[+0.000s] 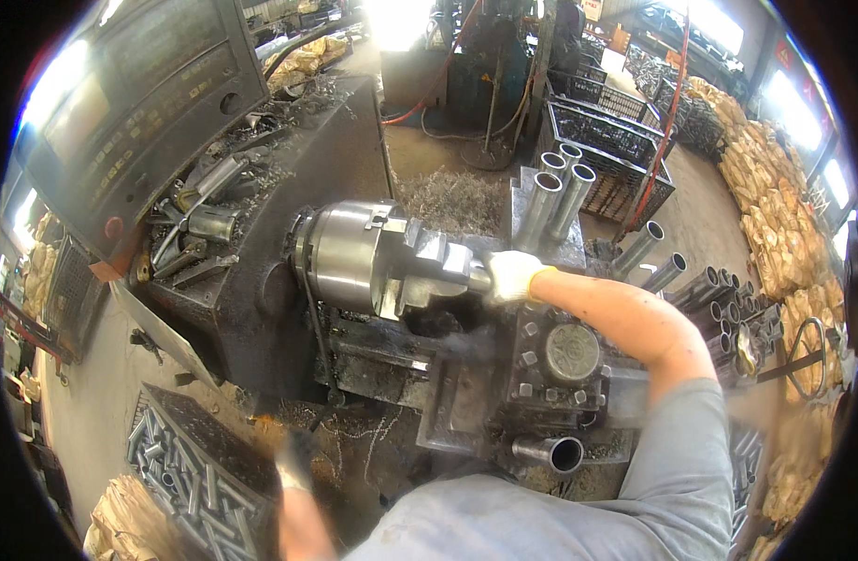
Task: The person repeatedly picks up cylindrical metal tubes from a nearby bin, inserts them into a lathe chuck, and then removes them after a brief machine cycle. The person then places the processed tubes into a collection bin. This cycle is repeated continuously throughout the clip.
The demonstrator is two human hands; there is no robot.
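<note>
My right hand [511, 277], in a pale work glove, is closed at the end of a short metal tube [479, 278] that sticks out from the jaws of a lathe chuck [345, 257]. The glove hides the tube's outer end. Down at the lower left, my left hand [294, 462] is smeared by motion beside a bin of cut tubes; its fingers cannot be made out. The square tool post [560, 360] with its round cap sits just below my right forearm. A larger tube [549, 453] lies in front of it, open end facing right.
Several upright tubes [544, 208] stand on a plate behind the chuck, with more tubes [719, 290] at the right. Metal scraps [214, 222] cover the headstock. Black crates [616, 140] stand at the back. The bin [225, 451] is at lower left.
</note>
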